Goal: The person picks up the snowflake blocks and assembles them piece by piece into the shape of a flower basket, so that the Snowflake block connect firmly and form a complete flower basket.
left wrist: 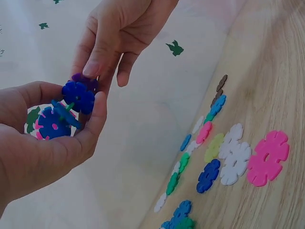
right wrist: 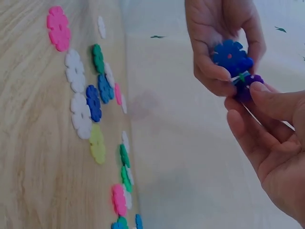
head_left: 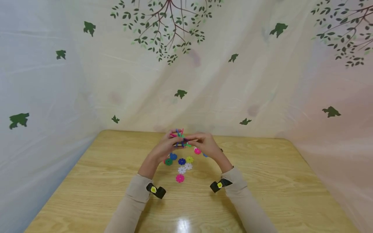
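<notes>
Above the far part of the table, my left hand [head_left: 161, 149] grips a cluster of interlocked plastic flower discs [left wrist: 49, 125]. Blue, pink and green pieces show in it, slotted together at angles. My right hand [head_left: 207, 145] pinches a purple flower disc [right wrist: 244, 91] between thumb and fingers, against the near side of the cluster. In the left wrist view, a dark blue disc [left wrist: 78, 97] stands right in front of the purple one. Fingers hide part of the cluster, so whether the purple disc is slotted in cannot be told.
Loose flower discs lie on the wooden table [head_left: 276, 191] below the hands. Among them are a pink disc [head_left: 180, 178], a white disc [head_left: 182, 170], a yellow disc [head_left: 189, 159] and a green disc [head_left: 168, 161]. Behind the table hangs a leaf-patterned cloth [head_left: 204, 97].
</notes>
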Demonstrator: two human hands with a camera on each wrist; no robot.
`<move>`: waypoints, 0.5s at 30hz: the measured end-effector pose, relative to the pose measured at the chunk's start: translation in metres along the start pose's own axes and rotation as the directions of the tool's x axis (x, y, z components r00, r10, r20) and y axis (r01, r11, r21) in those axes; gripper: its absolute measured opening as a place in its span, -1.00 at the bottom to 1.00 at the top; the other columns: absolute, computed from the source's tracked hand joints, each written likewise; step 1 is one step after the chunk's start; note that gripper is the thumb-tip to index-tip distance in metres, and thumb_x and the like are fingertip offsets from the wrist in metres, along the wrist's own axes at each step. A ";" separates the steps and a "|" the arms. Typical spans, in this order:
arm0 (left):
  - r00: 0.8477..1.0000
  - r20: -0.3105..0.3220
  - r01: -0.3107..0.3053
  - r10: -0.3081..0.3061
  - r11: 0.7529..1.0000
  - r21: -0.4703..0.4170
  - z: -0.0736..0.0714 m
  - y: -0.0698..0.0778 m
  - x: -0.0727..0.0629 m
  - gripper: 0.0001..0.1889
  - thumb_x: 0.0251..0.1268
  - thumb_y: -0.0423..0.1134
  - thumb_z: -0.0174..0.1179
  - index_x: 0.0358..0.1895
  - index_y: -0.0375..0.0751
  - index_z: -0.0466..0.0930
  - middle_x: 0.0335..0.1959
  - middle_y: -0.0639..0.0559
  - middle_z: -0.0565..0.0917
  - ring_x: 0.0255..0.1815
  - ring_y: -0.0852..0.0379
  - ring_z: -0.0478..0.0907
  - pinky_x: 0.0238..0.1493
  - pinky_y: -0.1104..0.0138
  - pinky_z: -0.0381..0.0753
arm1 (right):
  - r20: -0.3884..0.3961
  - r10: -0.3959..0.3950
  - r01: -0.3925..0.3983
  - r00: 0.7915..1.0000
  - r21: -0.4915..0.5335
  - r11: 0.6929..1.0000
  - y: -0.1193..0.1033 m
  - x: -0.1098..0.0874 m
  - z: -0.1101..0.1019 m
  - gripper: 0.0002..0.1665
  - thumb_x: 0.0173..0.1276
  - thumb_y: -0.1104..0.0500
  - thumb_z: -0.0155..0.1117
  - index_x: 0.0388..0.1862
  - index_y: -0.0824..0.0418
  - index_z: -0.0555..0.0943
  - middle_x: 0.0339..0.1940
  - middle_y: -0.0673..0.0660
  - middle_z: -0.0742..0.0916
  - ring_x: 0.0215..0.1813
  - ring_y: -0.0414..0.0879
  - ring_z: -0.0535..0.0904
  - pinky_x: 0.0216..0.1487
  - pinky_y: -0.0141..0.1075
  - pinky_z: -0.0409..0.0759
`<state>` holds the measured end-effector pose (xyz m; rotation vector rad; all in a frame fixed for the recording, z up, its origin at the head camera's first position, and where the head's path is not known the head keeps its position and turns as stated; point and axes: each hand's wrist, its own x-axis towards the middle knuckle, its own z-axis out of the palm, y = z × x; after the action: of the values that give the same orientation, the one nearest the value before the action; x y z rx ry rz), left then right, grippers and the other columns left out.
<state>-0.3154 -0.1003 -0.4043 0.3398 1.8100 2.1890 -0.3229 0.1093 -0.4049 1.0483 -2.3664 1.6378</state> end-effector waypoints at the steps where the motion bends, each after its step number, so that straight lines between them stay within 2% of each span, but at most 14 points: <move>1: 1.000 -0.013 0.002 -0.002 1.000 -0.002 -0.001 0.001 0.000 -0.60 0.58 -0.37 0.00 0.36 -0.30 0.20 0.00 -0.03 0.52 0.01 0.06 0.63 0.23 0.14 0.64 | 0.022 0.012 -0.012 1.000 -0.006 1.000 -0.001 0.000 -0.002 -0.72 0.46 0.37 0.24 0.09 0.40 0.71 0.08 0.36 0.75 0.05 0.22 0.73 -0.03 -0.36 0.73; 6: 0.999 -0.041 0.000 0.001 1.000 0.012 -0.003 0.003 0.000 -0.49 0.56 -0.35 0.03 0.48 -0.30 0.18 -0.03 -0.02 0.54 0.01 0.07 0.62 0.35 0.01 0.54 | 0.033 0.039 -0.038 0.999 -0.028 0.999 -0.003 0.003 -0.005 -0.73 0.47 0.33 0.26 0.08 0.35 0.73 0.07 0.32 0.77 0.05 0.16 0.75 -0.01 -0.31 0.74; 11: 1.000 -0.026 -0.008 0.009 1.000 0.030 -0.002 0.006 -0.001 -0.44 0.60 -0.31 -0.02 0.55 -0.27 0.10 -0.11 0.00 0.59 -0.05 0.13 0.63 0.30 0.09 0.58 | -0.013 0.066 -0.067 0.998 -0.052 0.996 -0.003 0.002 -0.004 -0.80 0.43 0.29 0.33 -0.04 0.33 0.77 -0.04 0.28 0.81 -0.05 0.09 0.77 -0.06 -0.35 0.73; 15: 1.000 -0.024 -0.007 0.007 1.000 0.007 0.000 0.007 -0.003 -0.47 0.61 -0.32 -0.05 0.53 -0.26 0.11 -0.16 0.03 0.58 -0.07 0.14 0.63 0.30 0.08 0.57 | -0.003 0.095 -0.095 0.995 -0.082 0.992 -0.004 -0.001 -0.008 -0.80 0.42 0.24 0.36 -0.06 0.30 0.78 -0.08 0.26 0.81 -0.12 -0.01 0.76 -0.09 -0.30 0.73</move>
<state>-0.3130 -0.1030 -0.3974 0.3236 1.8321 2.2012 -0.3221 0.1163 -0.3986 0.9364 -2.4972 1.5540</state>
